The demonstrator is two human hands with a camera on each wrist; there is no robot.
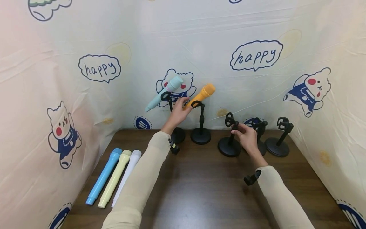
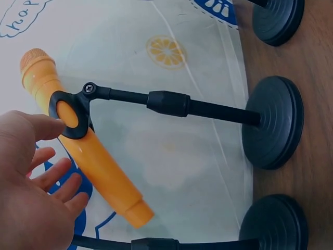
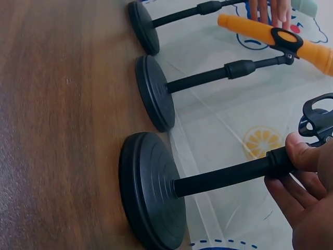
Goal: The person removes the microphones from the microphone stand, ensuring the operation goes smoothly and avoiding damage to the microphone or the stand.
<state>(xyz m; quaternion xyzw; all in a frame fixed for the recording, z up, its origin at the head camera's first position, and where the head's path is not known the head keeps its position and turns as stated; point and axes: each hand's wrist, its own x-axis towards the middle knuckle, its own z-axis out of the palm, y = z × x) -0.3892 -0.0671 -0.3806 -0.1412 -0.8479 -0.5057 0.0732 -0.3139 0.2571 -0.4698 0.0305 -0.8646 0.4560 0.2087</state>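
My left hand (image 1: 178, 115) is at the orange microphone (image 1: 206, 91), which lies slanted in the clip of a black microphone stand (image 1: 201, 136). In the left wrist view the thumb (image 2: 49, 126) is right at the clip ring, and the other fingers are loosely bent, apart from the microphone's body. Farther right, my right hand (image 1: 247, 139) grips the upper pole of another microphone stand (image 1: 229, 148) between thumb and fingers. That stand's clip (image 3: 317, 117) holds nothing, and its round base (image 3: 153, 192) is on the table.
A teal microphone (image 1: 155, 102) slants in a stand (image 1: 178, 136) on the left. Two more stands, one partly hidden (image 1: 261, 147) and one far right (image 1: 277, 147), have bare clips. Blue (image 1: 103, 178), yellow (image 1: 115, 178) and white (image 1: 128, 168) microphones lie on the table's left. Printed cloth hangs behind.
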